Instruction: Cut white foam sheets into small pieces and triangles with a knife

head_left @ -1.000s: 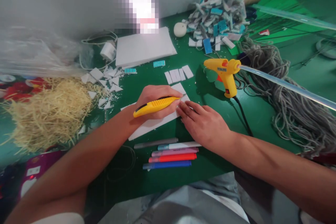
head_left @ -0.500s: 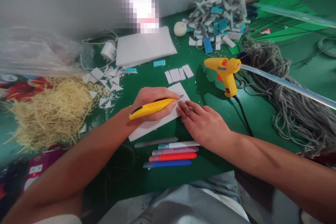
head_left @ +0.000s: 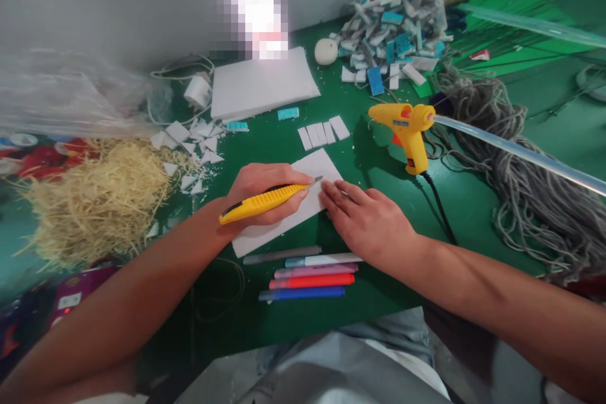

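My left hand (head_left: 267, 192) is closed around a yellow utility knife (head_left: 265, 201), its short blade pointing right above a white foam sheet (head_left: 265, 237). Whether the blade tip touches the sheet I cannot tell. The sheet lies slantwise on the green table, partly covered by that hand. My right hand (head_left: 364, 218) rests with fingers extended, their tips on the sheet's right edge. Several small white strips (head_left: 323, 132) lie in a row just beyond the sheet. Several capped markers (head_left: 312, 280) lie side by side nearer to me.
A yellow glue gun (head_left: 404, 129) with a long glue stick stands to the right, beside grey yarn (head_left: 516, 164). At the back are a heap of foam scraps (head_left: 392, 31) and a larger white sheet (head_left: 265, 85). Straw (head_left: 99, 202) and white offcuts (head_left: 201, 142) lie to the left.
My left hand and the utility knife have moved a little left and toward me, drawing the blade back across the sheet. My right hand has stayed in place.
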Demonstrator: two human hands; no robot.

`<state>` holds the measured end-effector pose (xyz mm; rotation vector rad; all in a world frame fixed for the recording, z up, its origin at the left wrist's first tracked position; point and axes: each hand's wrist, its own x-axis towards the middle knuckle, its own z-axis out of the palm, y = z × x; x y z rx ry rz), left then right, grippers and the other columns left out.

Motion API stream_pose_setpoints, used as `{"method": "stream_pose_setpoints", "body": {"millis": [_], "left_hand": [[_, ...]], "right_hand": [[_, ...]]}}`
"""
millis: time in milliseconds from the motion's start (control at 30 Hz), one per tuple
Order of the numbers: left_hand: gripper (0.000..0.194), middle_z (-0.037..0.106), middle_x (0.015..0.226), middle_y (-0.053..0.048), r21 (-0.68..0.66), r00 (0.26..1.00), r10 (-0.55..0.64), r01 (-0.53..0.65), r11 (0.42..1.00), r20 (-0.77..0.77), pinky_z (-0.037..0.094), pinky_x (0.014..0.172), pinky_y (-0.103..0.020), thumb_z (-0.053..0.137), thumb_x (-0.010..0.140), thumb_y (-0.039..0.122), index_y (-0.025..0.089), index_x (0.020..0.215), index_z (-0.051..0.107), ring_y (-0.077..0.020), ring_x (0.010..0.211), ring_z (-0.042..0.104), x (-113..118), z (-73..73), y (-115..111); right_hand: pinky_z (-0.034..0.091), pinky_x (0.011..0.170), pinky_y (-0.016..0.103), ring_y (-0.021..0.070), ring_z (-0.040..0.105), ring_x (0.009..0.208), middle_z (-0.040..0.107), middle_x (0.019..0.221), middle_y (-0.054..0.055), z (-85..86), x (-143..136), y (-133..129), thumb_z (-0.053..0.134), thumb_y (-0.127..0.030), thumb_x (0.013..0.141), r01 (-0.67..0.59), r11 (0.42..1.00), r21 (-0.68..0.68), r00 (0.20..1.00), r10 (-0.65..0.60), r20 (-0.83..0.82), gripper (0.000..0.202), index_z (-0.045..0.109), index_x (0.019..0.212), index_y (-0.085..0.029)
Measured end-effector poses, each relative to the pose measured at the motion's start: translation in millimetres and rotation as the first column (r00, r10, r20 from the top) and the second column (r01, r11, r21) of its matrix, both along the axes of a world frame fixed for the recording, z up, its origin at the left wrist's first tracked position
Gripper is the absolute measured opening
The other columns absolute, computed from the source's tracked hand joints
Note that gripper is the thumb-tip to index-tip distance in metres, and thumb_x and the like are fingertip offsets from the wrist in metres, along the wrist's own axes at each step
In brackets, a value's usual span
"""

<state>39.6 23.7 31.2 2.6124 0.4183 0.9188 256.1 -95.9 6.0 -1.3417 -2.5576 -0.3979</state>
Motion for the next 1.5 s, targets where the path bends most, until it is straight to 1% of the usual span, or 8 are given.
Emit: {"method": "stream_pose_setpoints", "body": {"millis": [167,533,800,1000,1100,1167,1267,1500], "left_hand": [[0.020,0.084,0.086,0.002,0.032,1.000,0.009,-0.009,0.999,-0.006,0.061,0.057,-0.025,0.063,0.092,0.020,0.033,0.104,0.073,-0.0158,0.062,0.076,-3,2.4,-3],[0.016,0.084,0.087,0.001,0.056,0.997,0.071,-0.071,0.996,-0.012,0.063,0.059,-0.023,0.060,0.094,0.019,0.028,0.101,0.071,-0.0142,0.063,0.076,-12,2.6,-12],[0.015,0.084,0.085,0.001,0.022,0.993,0.117,-0.117,0.993,-0.004,0.063,0.057,-0.022,0.061,0.094,0.020,0.028,0.102,0.071,-0.0141,0.061,0.076,-24,-0.8,-20],[0.014,0.085,0.089,0.002,0.042,0.991,0.131,-0.132,0.990,0.033,0.065,0.065,-0.021,0.061,0.094,0.019,0.028,0.102,0.070,-0.0145,0.067,0.079,-25,-6.9,-23],[0.015,0.085,0.088,0.002,0.053,0.990,0.138,-0.139,0.989,0.025,0.063,0.062,-0.022,0.062,0.094,0.019,0.029,0.102,0.071,-0.0151,0.066,0.078,-23,-6.9,-24],[0.014,0.084,0.086,0.001,0.056,0.991,0.128,-0.129,0.990,0.033,0.061,0.059,-0.022,0.064,0.094,0.019,0.029,0.102,0.071,-0.0144,0.063,0.077,-22,-5.3,-23],[0.014,0.085,0.087,0.001,0.030,0.991,0.121,-0.123,0.992,0.053,0.058,0.056,-0.020,0.066,0.093,0.019,0.029,0.101,0.071,-0.0127,0.060,0.075,-20,-3.1,-23],[0.015,0.085,0.092,-0.001,-0.007,0.993,0.113,-0.113,0.994,0.028,0.060,0.066,-0.020,0.065,0.095,0.021,0.026,0.104,0.076,-0.0144,0.068,0.077,-25,-5.9,-23]], "right_hand": [[0.060,0.068,0.032,0.0247,0.075,0.116,0.078,0.135,0.015,-0.4,-1,0,0.050,-0.006,0.102,0.003,0.998,0.058,1.000,-0.003,0.000,0.038,0.078,0.127,-0.006],[0.059,0.069,0.031,0.0240,0.075,0.116,0.079,0.134,0.013,0.2,-1,1,0.051,-0.008,0.103,-0.005,0.998,0.068,1.000,0.006,-0.006,0.036,0.079,0.127,-0.008],[0.060,0.081,0.037,0.0285,0.073,0.116,0.077,0.134,0.022,-2.9,-1,3,0.057,-0.010,0.102,-0.051,0.999,-0.011,0.997,0.050,-0.066,0.034,0.076,0.129,-0.002],[0.061,0.085,0.040,0.0269,0.075,0.102,0.081,0.126,0.016,13.8,3,11,0.059,-0.021,0.103,-0.054,0.990,-0.128,0.992,0.039,-0.119,0.029,0.078,0.121,-0.008],[0.060,0.100,0.045,0.0310,0.072,0.123,0.075,0.138,0.020,19.5,4,18,0.065,-0.031,0.100,-0.028,0.980,-0.199,0.987,-0.004,-0.158,0.046,0.069,0.138,-0.006],[0.053,0.114,0.052,0.0346,0.060,0.143,0.060,0.158,0.023,19.6,6,26,0.069,-0.043,0.097,-0.002,0.958,-0.286,0.988,-0.042,-0.148,0.067,0.058,0.151,-0.005],[0.045,0.123,0.055,0.0360,0.051,0.153,0.049,0.167,0.025,16.1,11,42,0.074,-0.052,0.093,-0.038,0.931,-0.362,0.992,-0.008,-0.125,0.085,0.049,0.158,-0.003],[0.039,0.129,0.055,0.0346,0.048,0.156,0.049,0.167,0.023,6.7,19,63,0.063,-0.054,0.102,-0.181,0.916,-0.359,0.983,0.157,-0.095,0.076,0.051,0.158,-0.004]]}}
